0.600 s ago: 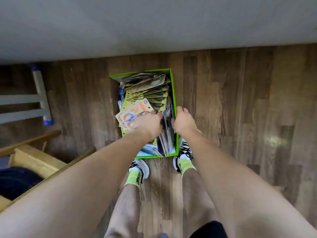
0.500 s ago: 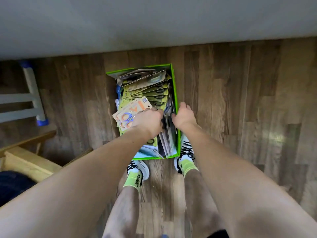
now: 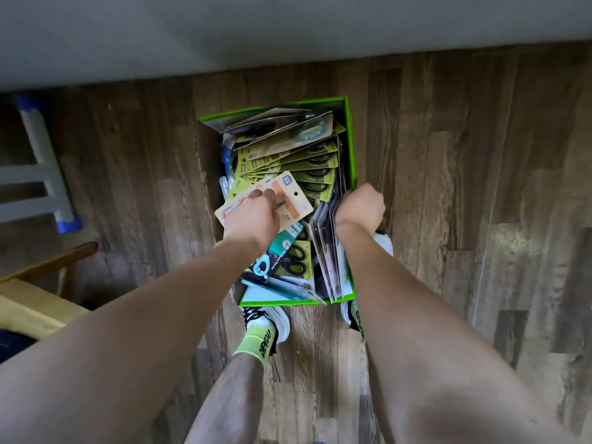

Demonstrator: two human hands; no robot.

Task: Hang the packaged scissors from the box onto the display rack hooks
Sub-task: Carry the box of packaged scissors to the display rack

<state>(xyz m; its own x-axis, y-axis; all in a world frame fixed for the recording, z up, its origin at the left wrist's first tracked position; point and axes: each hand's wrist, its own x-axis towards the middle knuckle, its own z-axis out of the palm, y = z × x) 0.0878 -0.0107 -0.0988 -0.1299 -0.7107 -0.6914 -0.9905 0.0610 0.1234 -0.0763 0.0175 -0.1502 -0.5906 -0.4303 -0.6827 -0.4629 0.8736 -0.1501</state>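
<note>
Lifted since the earlier frame, the beige carded scissors pack point(image 3: 270, 200) now rides higher over the stack, tilted, with its round hang hole and orange blade clearly exposed. Left hand point(image 3: 253, 216) pinches this pack, fingers curled over its face. Right hand point(image 3: 360, 205) has shifted from the box interior to the right wall of the green cardboard box point(image 3: 350, 139), fingers curled over the rim.

Box: rectangular, bright green edges, standing on the wood-grain plank floor point(image 3: 464, 187) just ahead of the person's shoes. Contents: flat cardboard blister cards. Olive-yellow cards with black-handled scissors point(image 3: 307, 165) fan out in overlapping layers at the far half. A teal pack point(image 3: 275, 254) and one more olive card lie under the left wrist. Glossy dark packs point(image 3: 330, 251) stand on edge along the right wall.

A white-and-blue frame point(image 3: 48, 174) and a light wooden piece point(image 3: 32, 302) sit at left. A grey surface spans the top of the view.
</note>
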